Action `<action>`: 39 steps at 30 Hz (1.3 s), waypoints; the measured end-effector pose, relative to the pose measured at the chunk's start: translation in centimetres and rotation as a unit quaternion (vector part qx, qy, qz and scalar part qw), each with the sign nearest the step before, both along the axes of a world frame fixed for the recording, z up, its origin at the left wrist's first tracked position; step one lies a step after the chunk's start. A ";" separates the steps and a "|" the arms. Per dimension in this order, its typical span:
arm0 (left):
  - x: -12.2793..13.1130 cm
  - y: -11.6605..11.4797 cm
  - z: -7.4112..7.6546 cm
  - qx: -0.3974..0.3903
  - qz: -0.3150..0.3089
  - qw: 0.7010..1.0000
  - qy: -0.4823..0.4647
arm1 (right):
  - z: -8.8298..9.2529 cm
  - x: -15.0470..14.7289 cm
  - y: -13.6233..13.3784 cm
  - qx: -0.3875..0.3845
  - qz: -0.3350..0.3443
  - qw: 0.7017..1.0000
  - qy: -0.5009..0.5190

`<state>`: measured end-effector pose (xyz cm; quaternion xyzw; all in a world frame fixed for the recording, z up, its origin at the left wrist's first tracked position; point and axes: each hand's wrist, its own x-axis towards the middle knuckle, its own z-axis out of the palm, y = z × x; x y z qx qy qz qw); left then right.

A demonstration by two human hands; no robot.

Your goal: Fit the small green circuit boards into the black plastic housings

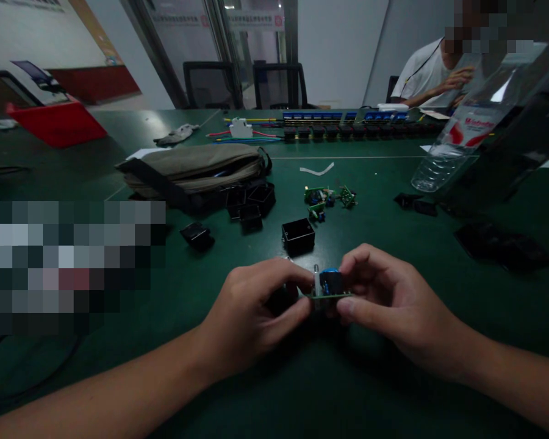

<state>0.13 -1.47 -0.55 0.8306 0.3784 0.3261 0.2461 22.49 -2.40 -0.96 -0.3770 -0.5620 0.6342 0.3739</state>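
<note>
A small green circuit board with a black block, a blue part and an upright pale pin on it is held level between both hands. My left hand pinches its left end between thumb and fingers. On the other end, my right hand grips with the thumb in front and curled fingers behind. Just beyond the hands stands an open black plastic case. Farther back lie several loose green circuit boards. To the left are another black case and a cluster of black cases.
A grey-brown bag lies at back left, near a red bin. A plastic bottle stands at right, with black pieces nearer. Rows of blue and black modules line the far side. Another person sits across.
</note>
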 end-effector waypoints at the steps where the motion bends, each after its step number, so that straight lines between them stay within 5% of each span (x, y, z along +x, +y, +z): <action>1: 0.0 0.0 0.1 -0.014 0.006 1.000 0.003 | -0.1 0.1 0.0 0.012 -0.007 1.000 -0.011; 11: 0.3 0.3 0.6 -0.085 -0.023 0.996 -0.016 | 0.1 0.1 0.2 0.085 -0.059 0.993 -0.064; 39: 0.3 0.3 0.5 -0.106 -0.060 0.992 -0.022 | 0.3 0.3 -0.1 0.174 -0.048 0.980 -0.080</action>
